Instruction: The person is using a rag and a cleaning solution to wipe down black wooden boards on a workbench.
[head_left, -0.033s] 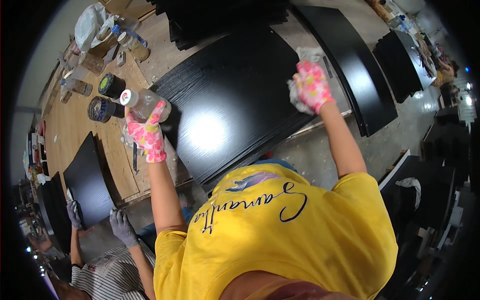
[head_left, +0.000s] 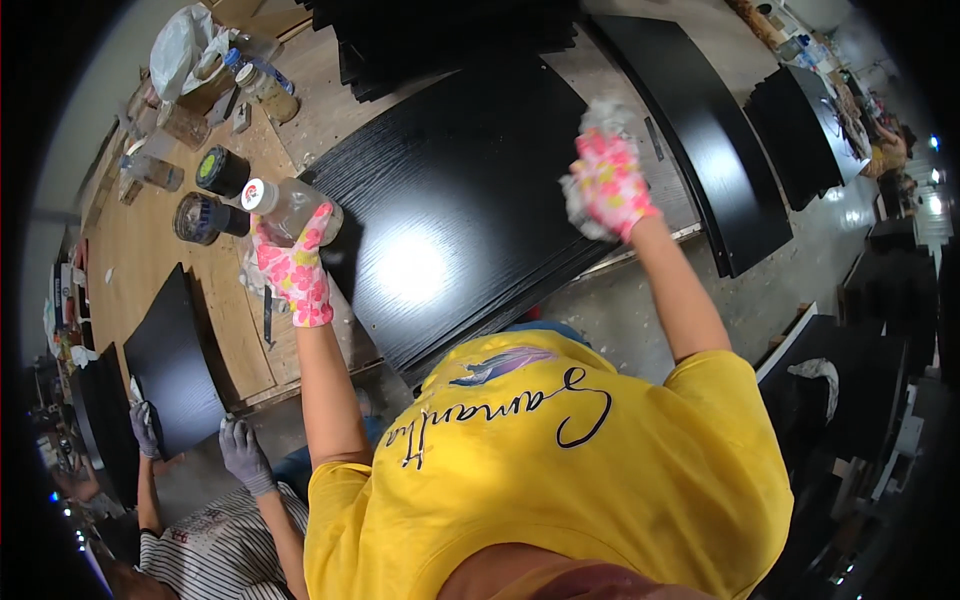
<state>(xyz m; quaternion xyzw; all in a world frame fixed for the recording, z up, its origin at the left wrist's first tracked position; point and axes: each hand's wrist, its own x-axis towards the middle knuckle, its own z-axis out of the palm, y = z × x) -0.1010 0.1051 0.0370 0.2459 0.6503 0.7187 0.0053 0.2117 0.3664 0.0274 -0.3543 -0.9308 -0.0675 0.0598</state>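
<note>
My left hand (head_left: 293,272), in a pink flower-patterned glove, is wrapped round a clear jar (head_left: 300,210) with a white lid. The jar leans at the left edge of a glossy black wood-grain panel (head_left: 460,170). My right hand (head_left: 610,185), gloved alike, is closed over a crumpled whitish rag (head_left: 608,115) at the panel's right edge. Parts of the rag stick out past the fingers and beside the palm. More black panels lie beneath the top one.
Dark jars (head_left: 222,171) and several clear jars (head_left: 268,92) stand on the wooden table at left. A stack of black panels (head_left: 450,35) lies at the far side, and a long black panel (head_left: 690,130) at right. A co-worker's grey-gloved hands (head_left: 245,455) hold another panel (head_left: 175,370).
My right hand has shifted slightly left and nearer me with the rag. My left hand and the jar stay in place.
</note>
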